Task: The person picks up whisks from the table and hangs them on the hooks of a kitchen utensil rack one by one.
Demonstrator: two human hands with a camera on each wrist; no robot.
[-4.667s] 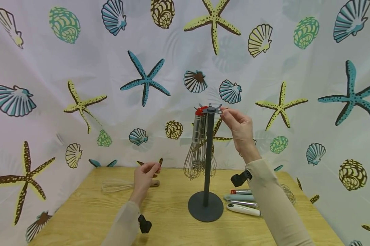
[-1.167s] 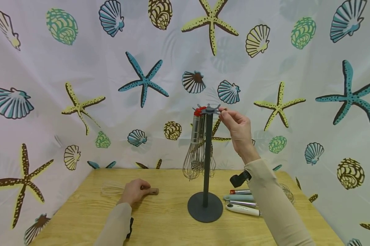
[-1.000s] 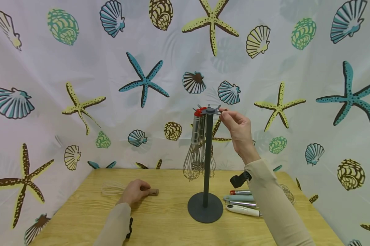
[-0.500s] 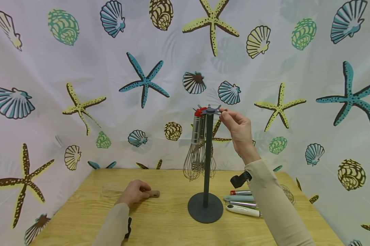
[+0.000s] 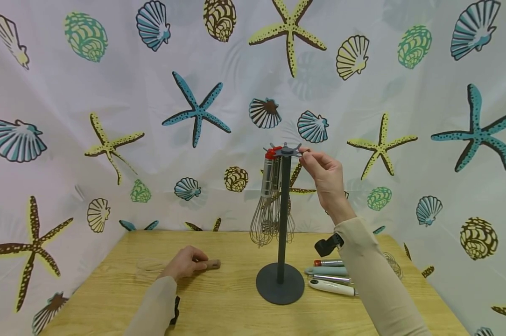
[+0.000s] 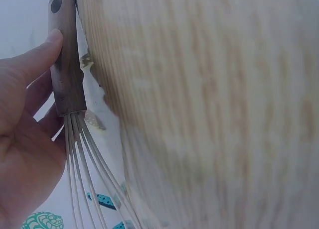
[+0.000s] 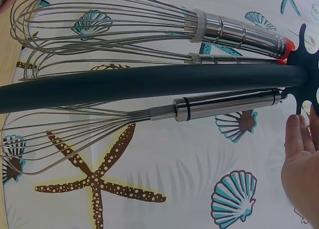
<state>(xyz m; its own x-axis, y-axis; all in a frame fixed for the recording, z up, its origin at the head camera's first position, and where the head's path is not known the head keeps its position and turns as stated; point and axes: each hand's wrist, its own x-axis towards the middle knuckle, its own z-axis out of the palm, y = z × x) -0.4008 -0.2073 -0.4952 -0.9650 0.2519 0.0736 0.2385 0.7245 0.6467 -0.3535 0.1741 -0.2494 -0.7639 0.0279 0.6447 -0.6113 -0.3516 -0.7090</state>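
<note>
The left grip (image 5: pixel 183 263) is pinching a brown-handled, pale-wired whisk (image 6: pixel 69 87) between thumb and fingers, its stiff handle probably offering surer hold than the springy wires; the right grip (image 5: pixel 326 179) is pinching a dark-grey, star-topped stand (image 5: pixel 283 224).

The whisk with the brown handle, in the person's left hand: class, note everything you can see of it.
The brown, wood-like-handled whisk has an oval hole near its handle's end. Slim, pale wires fan from the other end; the left wrist view cuts off their far ends. The person's left hand holds the handle, thumb against it, fingers behind. In the head view the handle's end points right and the wires, faint, lie leftward, at the left part of the light wood-grain table. Whether it touches the table is unclear.
</note>
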